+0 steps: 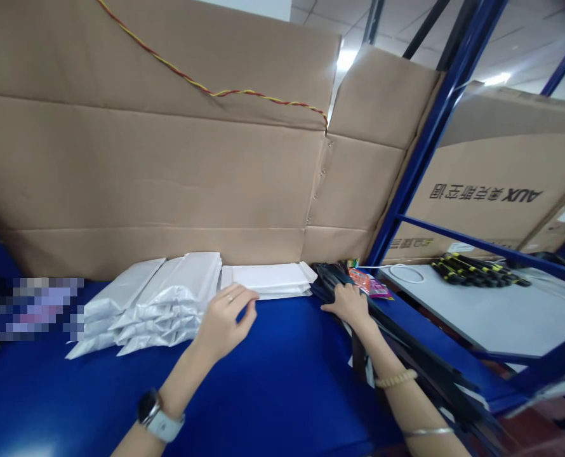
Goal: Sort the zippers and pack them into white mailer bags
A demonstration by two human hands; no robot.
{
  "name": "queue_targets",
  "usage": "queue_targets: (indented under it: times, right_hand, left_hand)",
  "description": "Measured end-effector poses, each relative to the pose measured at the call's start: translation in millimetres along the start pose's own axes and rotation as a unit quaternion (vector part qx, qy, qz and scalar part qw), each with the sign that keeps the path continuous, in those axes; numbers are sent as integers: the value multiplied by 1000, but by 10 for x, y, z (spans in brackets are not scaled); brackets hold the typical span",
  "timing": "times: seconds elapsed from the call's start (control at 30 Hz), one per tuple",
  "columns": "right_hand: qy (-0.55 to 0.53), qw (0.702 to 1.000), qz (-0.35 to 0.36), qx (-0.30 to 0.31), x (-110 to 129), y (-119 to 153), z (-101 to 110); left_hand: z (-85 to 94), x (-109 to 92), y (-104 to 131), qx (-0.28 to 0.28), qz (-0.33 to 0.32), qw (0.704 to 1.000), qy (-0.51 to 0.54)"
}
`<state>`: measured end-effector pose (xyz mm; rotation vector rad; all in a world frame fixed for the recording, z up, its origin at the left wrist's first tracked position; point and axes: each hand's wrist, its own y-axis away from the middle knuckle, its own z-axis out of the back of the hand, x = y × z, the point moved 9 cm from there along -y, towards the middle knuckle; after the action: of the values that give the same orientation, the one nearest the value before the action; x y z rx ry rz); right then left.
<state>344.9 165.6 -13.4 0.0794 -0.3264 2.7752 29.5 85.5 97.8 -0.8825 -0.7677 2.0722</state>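
My left hand hovers over the blue table between two groups of white packets. Its fingers are bent, the thumb stands apart, and I see nothing held. The flat white packets lie just beyond it, against the cardboard. To its left, puffy white packages are stacked in rows. My right hand reaches onto a bundle of long black strips, fingers curled over its far end. Those fingertips are partly hidden. The strips run back toward me along the table's right side.
A tall cardboard panel closes off the back of the blue table. Colourful packets lie past the strips. Right of the blue frame post, a grey table bears black-and-yellow items. A blurred-out item lies far left.
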Motion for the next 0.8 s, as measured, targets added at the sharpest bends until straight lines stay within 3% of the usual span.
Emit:
queue_targets:
  times: [0.13,0.3,0.6,0.8]
  right_hand:
    - [-61,996,-34,56,-31,-128,-73]
    - [-148,988,-28,44,-140,-267,-87]
    - [-206,976,-59,25,-378,-342,-233]
    - [-217,975,-34,37,-328,-318,-289]
  left_hand:
    - [-469,147,15,32,101,991,83]
    - [-823,315,289,71,176,973,132]
    - [-981,555,452,78,283,934,206]
    - [-1015,686,512,62,319,917,233]
